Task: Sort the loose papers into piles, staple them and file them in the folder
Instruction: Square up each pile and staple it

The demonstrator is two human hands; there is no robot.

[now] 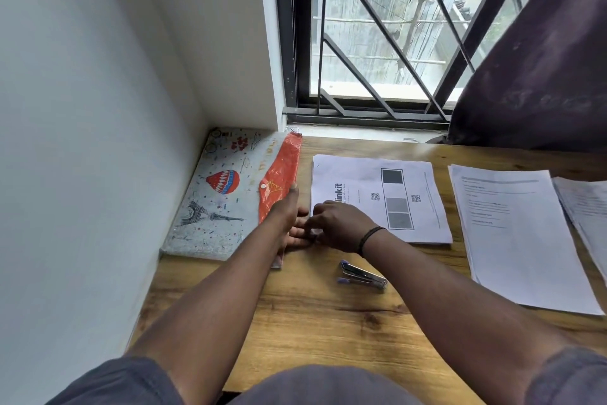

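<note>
Folder (230, 194), patterned with a balloon and a tower, orange flap (281, 174) along its right edge, lying flat at 9 o'clock on the wooden worktop (312, 312), tucked into the wall corner. Just right of it, at centre, a pile of printed papers (377, 194) bearing grey squares and two code marks (near-left corner covered by the hands). At 3 o'clock, a second pile of text sheets (512, 233); a third pile (584, 207) overlaps its right edge and is cut by the frame.

Left hand (290, 220) reaches across the folder's flap, thumb on the orange plastic near the snap button, fingers extended onto the worktop in the gap between folder and centre pile. Right hand (338, 224), a dark band at the wrist, lies over those fingers with its own fingers curled at the pile's near-left corner; whether they pinch the sheets cannot be told. The two hands touch.

Stapler (363, 276), at 6 o'clock of the centre pile, lies free on the worktop, near the right wrist.

Barred window (377, 43) at 12 o'clock; dark curtain (538, 76) at 2 o'clock.
</note>
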